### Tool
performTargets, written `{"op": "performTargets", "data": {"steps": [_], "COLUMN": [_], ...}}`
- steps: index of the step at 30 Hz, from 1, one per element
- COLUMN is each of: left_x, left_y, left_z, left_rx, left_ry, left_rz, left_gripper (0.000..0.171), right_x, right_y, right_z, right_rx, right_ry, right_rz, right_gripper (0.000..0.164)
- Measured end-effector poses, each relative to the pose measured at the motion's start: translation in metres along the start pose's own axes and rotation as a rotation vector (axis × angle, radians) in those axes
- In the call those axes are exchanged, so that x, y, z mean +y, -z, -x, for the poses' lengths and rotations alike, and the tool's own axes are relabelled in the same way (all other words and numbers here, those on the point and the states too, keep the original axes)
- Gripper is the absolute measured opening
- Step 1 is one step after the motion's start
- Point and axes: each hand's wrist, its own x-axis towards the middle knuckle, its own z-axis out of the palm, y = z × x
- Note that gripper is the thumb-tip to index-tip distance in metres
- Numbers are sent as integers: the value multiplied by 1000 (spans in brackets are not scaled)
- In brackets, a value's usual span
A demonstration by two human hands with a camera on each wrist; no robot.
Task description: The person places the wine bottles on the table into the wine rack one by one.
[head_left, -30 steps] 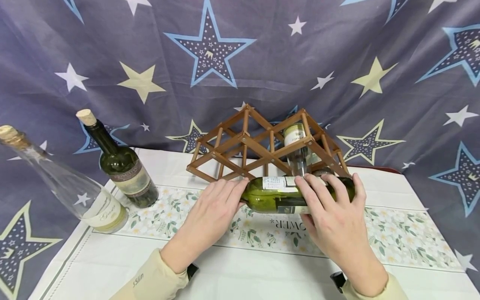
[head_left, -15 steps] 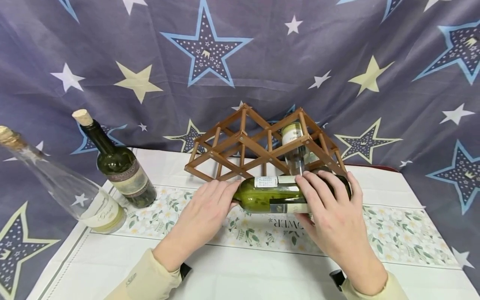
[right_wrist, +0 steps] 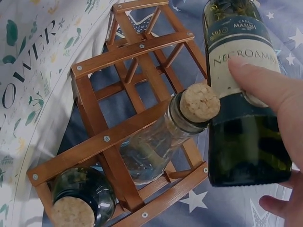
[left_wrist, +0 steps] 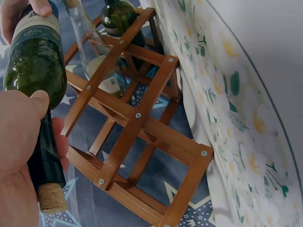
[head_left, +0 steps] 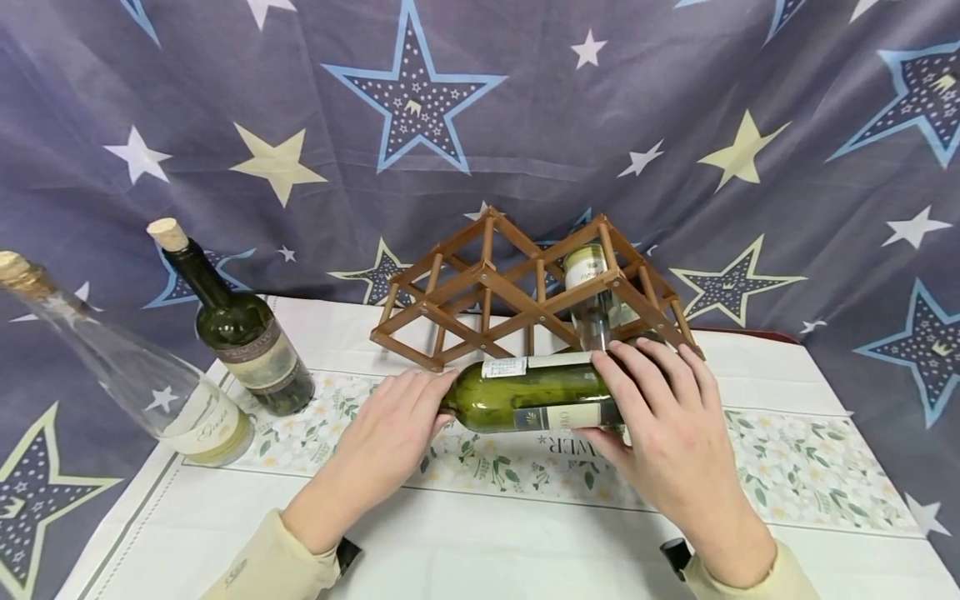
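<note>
A green wine bottle with a pale label lies sideways in both hands, its neck towards the left, in front of a wooden wine rack. My left hand grips the neck; the left wrist view shows the cork sticking out past that hand. Fingers over the top and thumb below, my right hand holds the body near the base, which the hand hides in the head view. The right wrist view shows the thumb on the label. The rack holds a clear corked bottle and a dark green corked bottle.
At the left of the table stand a clear bottle with a cork and a dark green corked bottle. A floral band runs across the white tablecloth. Behind the rack hangs a star-patterned curtain.
The held bottle has shifted left and slightly nearer, together with my left hand. My right hand has stayed almost in place and now covers the bottle's base end.
</note>
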Motion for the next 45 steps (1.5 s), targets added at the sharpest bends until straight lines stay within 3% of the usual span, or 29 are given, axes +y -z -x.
{"op": "performTargets", "data": {"steps": [23, 32, 45], "left_x": [-10, -11, -12], "left_y": [3, 2, 0], "left_z": [36, 50, 65], "left_rx": [-37, -115, -177], "left_ry": [97, 172, 268], "left_rz": [72, 91, 130], "left_gripper": [43, 42, 42], "right_x": [-1, 1, 10], "right_y": [-2, 0, 5], "right_z": [-3, -3, -1], "right_rx": [60, 68, 88], "right_ry": [38, 40, -3], "right_rz": [-44, -55, -57], "right_gripper": [54, 44, 43]}}
